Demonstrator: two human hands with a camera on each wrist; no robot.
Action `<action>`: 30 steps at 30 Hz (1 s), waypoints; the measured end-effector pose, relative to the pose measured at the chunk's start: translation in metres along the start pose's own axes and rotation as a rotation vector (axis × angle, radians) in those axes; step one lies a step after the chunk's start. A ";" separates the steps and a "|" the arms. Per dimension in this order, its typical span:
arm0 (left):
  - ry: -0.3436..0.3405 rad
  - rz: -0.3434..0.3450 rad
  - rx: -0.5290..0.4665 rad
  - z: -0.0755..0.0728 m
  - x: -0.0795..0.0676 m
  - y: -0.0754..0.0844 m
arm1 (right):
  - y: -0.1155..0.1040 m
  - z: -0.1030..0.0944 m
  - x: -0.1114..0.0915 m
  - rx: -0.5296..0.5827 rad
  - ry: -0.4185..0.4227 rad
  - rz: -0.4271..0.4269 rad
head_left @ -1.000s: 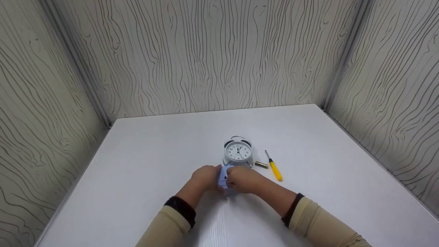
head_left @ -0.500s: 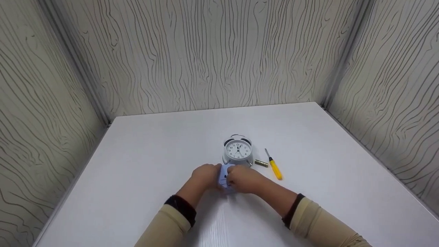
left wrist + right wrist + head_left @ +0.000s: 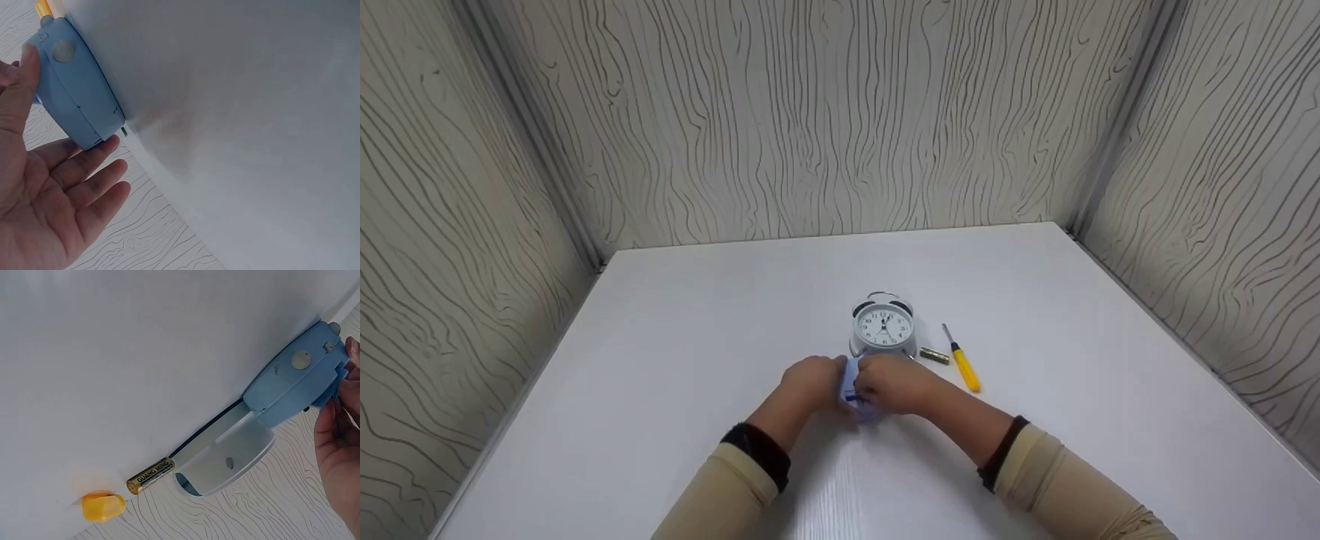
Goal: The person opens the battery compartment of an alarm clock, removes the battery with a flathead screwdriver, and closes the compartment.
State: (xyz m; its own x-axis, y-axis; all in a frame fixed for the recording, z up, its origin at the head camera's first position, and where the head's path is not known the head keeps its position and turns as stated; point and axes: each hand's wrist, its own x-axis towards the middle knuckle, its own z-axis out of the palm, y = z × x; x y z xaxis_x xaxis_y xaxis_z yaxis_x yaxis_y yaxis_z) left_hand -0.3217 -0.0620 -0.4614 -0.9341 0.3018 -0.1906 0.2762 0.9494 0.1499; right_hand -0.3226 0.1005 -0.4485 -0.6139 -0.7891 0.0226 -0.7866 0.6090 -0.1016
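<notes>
In the left wrist view a light-blue plastic case [image 3: 81, 84] with a round grey button stands on its edge on the white table. My left hand [image 3: 45, 185] holds it, thumb on one face and a finger at the lower corner, the other fingers spread. In the right wrist view my right hand [image 3: 337, 433] pinches a raised blue flap [image 3: 332, 389] on the case's back; a small black knob shows beside it. In the head view the left hand [image 3: 812, 384] and right hand [image 3: 896, 384] meet at the case [image 3: 850, 375], largely covering it.
Just behind the hands stands a white twin-bell alarm clock [image 3: 883, 326]. To its right lie a gold battery [image 3: 934, 355] and a screwdriver [image 3: 966, 371] with a yellow handle. Wood-patterned panels [image 3: 810, 120] enclose the white table [image 3: 697, 315] at the back and sides.
The flap now stands out from the case's back, with a dark gap beside it where the face looked flat before. Both hands stay in nearly the same place.
</notes>
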 end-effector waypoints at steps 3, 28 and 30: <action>0.017 0.013 -0.008 0.000 0.000 -0.001 | 0.002 -0.003 0.004 0.026 -0.026 0.030; 0.023 -0.032 -0.061 0.002 -0.003 0.002 | 0.003 0.005 0.007 0.137 -0.033 0.145; 0.022 -0.030 -0.059 0.001 -0.003 0.002 | 0.003 0.005 0.006 0.139 -0.035 0.157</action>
State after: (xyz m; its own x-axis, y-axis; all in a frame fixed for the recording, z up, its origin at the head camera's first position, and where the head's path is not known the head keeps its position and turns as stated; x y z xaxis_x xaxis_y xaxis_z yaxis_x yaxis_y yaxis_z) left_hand -0.3184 -0.0610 -0.4614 -0.9468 0.2704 -0.1744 0.2345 0.9510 0.2015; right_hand -0.3282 0.0967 -0.4535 -0.7238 -0.6889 -0.0386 -0.6630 0.7099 -0.2378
